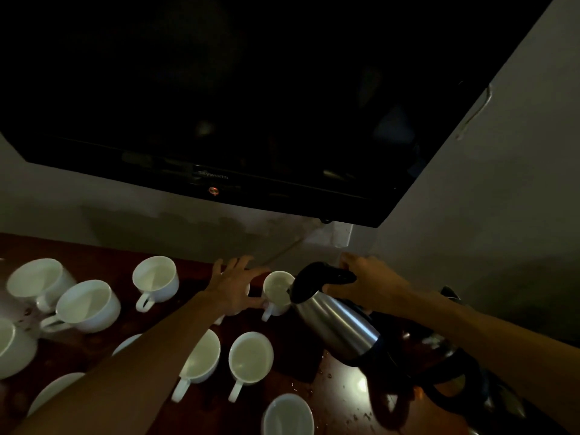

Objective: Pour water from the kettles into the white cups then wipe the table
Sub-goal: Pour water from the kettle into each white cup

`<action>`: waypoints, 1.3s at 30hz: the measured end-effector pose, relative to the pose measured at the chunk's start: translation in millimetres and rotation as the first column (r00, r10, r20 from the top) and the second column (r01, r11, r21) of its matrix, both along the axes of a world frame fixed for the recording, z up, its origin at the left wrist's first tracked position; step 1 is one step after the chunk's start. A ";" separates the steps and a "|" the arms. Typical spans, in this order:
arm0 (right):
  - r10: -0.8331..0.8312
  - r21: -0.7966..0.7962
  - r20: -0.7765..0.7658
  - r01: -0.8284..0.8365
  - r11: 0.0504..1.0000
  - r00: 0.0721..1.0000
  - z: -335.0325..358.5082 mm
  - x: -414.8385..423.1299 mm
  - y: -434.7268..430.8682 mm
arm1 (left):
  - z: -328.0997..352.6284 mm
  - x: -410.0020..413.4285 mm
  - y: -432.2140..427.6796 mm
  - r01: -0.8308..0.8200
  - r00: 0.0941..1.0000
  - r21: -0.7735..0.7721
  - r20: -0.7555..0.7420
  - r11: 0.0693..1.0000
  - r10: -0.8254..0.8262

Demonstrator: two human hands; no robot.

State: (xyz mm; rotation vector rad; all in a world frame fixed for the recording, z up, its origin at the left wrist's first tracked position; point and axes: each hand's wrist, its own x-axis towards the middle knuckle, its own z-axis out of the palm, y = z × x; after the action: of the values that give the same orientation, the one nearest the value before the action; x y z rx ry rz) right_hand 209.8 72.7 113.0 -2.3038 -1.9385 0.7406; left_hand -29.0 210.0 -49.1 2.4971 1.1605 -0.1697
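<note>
Head view: Skyworth television (251, 98) above kettle (339, 321), cups (251, 356).

place: dim room, tea corner | wall TV (251, 105) | wood table (333, 382) | white cups (251, 356), kettle (339, 324)

Cropped at the left edge: far-left cup (12, 350); at the bottom edge: nearest cup (287, 416). Hidden almost wholly under the left hand (233, 288): a further cup (219, 320), only its handle showing; under the left forearm (141, 359): most of a mid-table cup (125, 343). Too dark and blurred to resolve: dark shape (452, 368) at lower right, and any water at the spout of the steel kettle (335, 321).
</note>
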 end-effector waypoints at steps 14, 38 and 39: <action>0.018 -0.005 -0.003 -0.018 1.000 1.000 5.4 -5.1 -0.8 | 1.3 -4.6 -0.2 -0.003 1.000 -0.001 -0.001 1.000 0.003; 0.008 -0.010 0.005 -0.008 1.000 1.000 0.1 -8.5 3.6 | 0.3 -12.0 -3.1 -0.030 0.999 0.001 -0.017 1.000 0.030; 0.008 -0.011 0.004 -0.008 1.000 1.000 0.2 -8.5 3.8 | 1.4 -13.6 -2.5 -0.032 0.999 -0.001 -0.022 0.999 0.032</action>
State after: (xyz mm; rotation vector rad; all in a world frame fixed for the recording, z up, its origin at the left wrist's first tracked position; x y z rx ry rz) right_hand 201.4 76.6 113.1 -2.3068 -1.9518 0.7498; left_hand -42.6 207.5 -47.6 2.4799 1.2077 -0.1898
